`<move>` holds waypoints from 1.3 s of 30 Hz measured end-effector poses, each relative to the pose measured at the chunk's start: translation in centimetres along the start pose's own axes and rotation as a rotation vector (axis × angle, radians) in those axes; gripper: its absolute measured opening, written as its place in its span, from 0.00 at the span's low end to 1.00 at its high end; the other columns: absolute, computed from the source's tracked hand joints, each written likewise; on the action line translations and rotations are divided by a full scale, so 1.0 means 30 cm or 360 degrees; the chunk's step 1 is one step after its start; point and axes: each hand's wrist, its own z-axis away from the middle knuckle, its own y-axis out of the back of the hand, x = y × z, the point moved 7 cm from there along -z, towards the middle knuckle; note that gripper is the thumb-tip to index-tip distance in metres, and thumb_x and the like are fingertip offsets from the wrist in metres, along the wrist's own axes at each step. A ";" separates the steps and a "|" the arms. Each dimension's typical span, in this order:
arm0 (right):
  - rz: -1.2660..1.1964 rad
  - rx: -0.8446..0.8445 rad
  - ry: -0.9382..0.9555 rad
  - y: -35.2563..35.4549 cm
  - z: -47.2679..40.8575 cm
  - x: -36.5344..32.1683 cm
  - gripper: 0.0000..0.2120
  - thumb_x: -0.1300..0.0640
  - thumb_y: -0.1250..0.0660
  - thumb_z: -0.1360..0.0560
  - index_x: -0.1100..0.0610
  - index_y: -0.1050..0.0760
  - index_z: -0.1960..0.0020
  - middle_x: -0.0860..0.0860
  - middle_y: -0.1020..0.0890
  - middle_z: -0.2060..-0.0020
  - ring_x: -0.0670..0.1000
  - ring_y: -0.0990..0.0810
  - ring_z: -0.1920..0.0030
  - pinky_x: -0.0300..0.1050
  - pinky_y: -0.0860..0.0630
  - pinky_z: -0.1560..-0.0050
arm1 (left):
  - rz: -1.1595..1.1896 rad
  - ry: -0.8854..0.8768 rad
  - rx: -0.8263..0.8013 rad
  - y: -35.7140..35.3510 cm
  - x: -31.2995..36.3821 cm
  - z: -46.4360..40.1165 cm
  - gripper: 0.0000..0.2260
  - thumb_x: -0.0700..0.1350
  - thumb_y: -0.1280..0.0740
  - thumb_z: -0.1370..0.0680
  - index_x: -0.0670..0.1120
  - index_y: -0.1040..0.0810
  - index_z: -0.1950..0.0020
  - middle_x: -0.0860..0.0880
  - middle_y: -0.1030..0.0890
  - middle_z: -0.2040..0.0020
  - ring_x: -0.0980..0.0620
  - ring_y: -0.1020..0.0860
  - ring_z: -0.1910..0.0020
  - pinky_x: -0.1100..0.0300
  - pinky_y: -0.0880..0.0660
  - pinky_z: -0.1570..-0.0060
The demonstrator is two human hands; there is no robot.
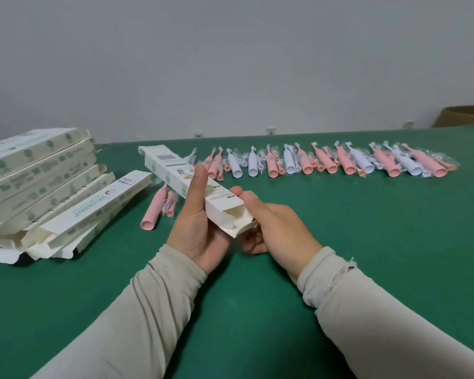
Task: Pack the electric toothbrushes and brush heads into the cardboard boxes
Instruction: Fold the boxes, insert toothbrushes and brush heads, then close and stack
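A green worktop (367,242) runs back to a plain grey wall (230,50) (a brown carton (463,116) sits at far right). Both hands grip one open-ended box (192,184) above it: left hand (195,228) wrapped round it, right hand (274,222) pinching its flap end. Toothbrushes (326,162) line the back; boxes (39,187) stack left.

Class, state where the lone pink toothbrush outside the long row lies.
In the head view, the lone pink toothbrush lies on the green table, left of centre, between box stack and left hand.
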 end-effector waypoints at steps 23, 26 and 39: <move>0.0522 0.0166 0.0753 -0.031 0.054 -0.091 0.06 0.48 0.26 0.31 0.46 0.23 0.62 0.38 0.23 0.58 0.28 0.25 0.54 0.24 0.32 0.53 | 0.0100 -0.0032 0.0162 0.049 0.008 -0.025 0.36 0.62 0.27 0.35 0.42 0.29 0.35 0.43 0.23 0.55 0.47 0.19 0.54 0.46 0.20 0.46; 0.0343 0.0221 0.0651 -0.016 0.039 -0.071 0.08 0.52 0.26 0.30 0.49 0.23 0.65 0.35 0.20 0.62 0.29 0.24 0.61 0.24 0.31 0.59 | 0.0028 -0.0076 0.0138 0.039 0.007 -0.023 0.38 0.62 0.27 0.35 0.45 0.29 0.30 0.43 0.23 0.56 0.45 0.20 0.54 0.45 0.19 0.48; 0.0340 0.0024 0.0767 -0.019 0.053 -0.104 0.03 0.57 0.30 0.27 0.51 0.23 0.55 0.32 0.19 0.55 0.36 0.21 0.57 0.29 0.29 0.57 | 0.0113 -0.0077 0.0191 0.056 0.034 -0.026 0.44 0.63 0.28 0.34 0.42 0.35 0.25 0.42 0.24 0.52 0.47 0.20 0.52 0.47 0.21 0.43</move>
